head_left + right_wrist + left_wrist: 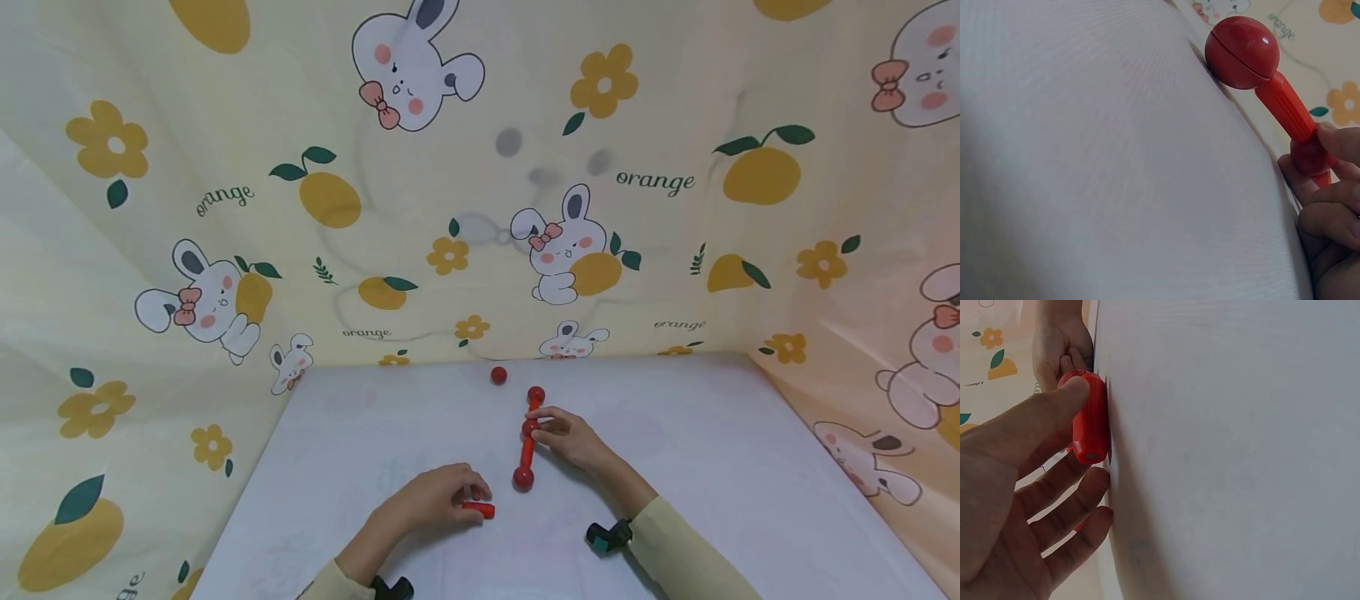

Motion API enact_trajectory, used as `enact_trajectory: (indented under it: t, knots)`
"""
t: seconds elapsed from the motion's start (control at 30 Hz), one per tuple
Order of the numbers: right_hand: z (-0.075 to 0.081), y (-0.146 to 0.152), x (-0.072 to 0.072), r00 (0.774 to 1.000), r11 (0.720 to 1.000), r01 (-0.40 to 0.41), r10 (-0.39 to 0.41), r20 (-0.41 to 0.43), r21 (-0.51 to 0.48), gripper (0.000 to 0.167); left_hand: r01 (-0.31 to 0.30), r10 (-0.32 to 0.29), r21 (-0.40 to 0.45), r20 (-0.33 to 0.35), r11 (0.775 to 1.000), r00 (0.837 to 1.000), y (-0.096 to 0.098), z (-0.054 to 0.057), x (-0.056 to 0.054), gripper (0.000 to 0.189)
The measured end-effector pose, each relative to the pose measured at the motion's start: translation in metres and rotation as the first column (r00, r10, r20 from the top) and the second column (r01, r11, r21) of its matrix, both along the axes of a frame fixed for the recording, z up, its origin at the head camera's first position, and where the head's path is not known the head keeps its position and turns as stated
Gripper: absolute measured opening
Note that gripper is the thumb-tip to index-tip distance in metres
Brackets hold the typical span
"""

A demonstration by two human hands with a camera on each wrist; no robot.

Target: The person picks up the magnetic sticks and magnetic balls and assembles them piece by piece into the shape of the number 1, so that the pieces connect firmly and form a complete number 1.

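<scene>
My left hand (441, 497) pinches a short red rod (1092, 428) between thumb and index finger, low over the white tabletop. Its other fingers are spread loosely. With its thumb and fingers, my right hand (576, 440) grips the middle ball (1308, 157) of a straight chain. That chain has three dark red balls joined by two orange-red rods and lies away from me. The near ball (523, 477) and its rod (527, 452) show fully, while fingers partly cover the middle. The far ball (536, 395) sits beyond my right fingertips.
A loose red ball (498, 375) lies near the back edge of the white table (375, 417), left of the chain's far end. A yellow curtain (450, 183) with rabbits and oranges hangs behind and at both sides. A black wrist camera (609, 537) is strapped on my right wrist.
</scene>
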State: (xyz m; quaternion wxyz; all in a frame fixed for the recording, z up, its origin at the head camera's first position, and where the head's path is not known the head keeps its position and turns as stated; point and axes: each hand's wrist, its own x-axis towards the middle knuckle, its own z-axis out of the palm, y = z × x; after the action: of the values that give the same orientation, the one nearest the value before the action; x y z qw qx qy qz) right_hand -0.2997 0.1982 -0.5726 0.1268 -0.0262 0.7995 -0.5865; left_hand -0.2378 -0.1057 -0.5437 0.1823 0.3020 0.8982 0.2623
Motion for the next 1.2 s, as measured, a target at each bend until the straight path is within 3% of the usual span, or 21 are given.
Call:
enact_trajectory:
  t: [0.4,1.0,1.2]
  knots:
    - [-0.0010,0.0003,0.0005,1.000,1.000,-0.008,0.008,-0.001,0.001,0.034,0.031,-0.035,-0.065,-0.070,0.997,0.997,0.0026,0.0009,0.0023,0.024]
    - [0.0001,0.0003,0.0008,1.000,1.000,-0.006,0.006,0.006,0.004,0.034,0.039,-0.043,-0.069,-0.051,0.997,0.998,0.0017,0.0049,0.0026,0.021]
    - [-0.0014,0.0029,0.0008,0.999,0.999,-0.025,0.026,-0.035,0.038,0.037,0.025,-0.030,-0.059,-0.076,0.998,0.997,0.0012,0.0085,0.0044,0.020]
